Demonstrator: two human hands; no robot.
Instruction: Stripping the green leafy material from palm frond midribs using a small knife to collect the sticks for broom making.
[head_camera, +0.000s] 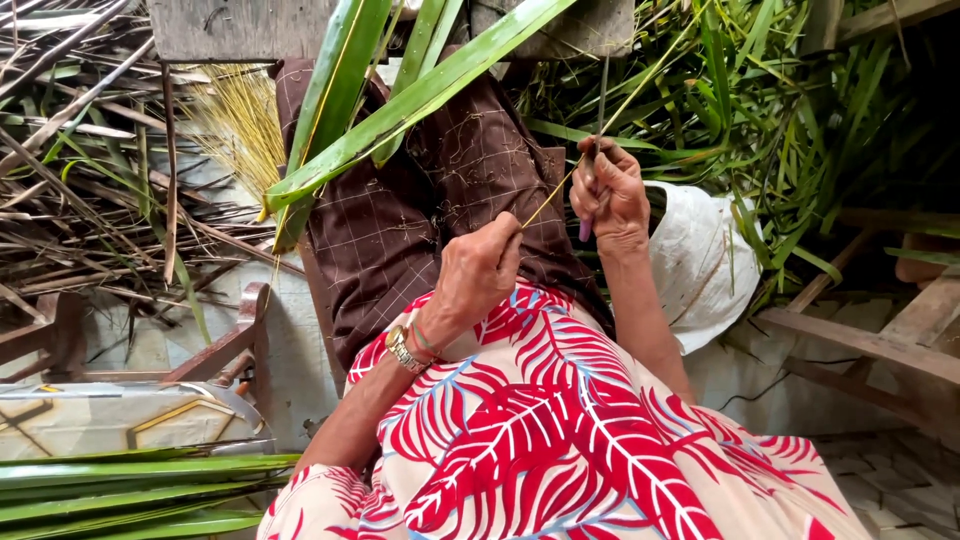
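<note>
Leaf midrib (548, 200), thin and yellow, runs slantwise between our hands, low at the left hand (480, 268), which pinches its end, high at the right hand (608, 190), closed round it and a purple-handled knife (585, 228). Green palm leaves (400, 100) cross our lap just beyond.

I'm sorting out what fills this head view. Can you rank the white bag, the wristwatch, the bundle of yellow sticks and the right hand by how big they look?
1. white bag
2. bundle of yellow sticks, though it lies farther from the camera, so its rank against the bag is unsure
3. right hand
4. wristwatch
</note>
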